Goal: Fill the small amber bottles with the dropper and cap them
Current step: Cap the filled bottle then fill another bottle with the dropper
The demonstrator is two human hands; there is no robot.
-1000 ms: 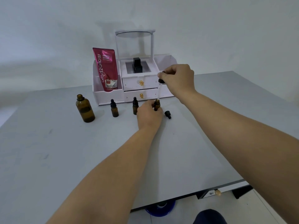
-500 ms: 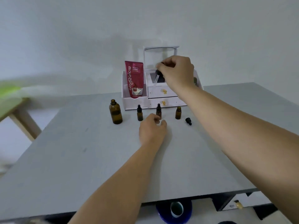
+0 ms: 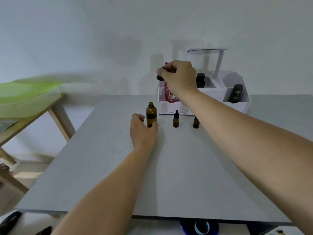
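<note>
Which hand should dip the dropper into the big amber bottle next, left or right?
Right. The right hand already pinches the dropper above and just right of the big amber bottle, whose neck is open. The left hand is at that bottle's base, placed to steady it.

One head-worn view looks forward and down along both forearms across the table [image 3: 101, 167], hands at mid-distance.

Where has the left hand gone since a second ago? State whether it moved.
Yes. The left hand moved leftward along the bottle row, from the small bottle near the organizer drawers to the large amber bottle, now cupping its base.
</note>
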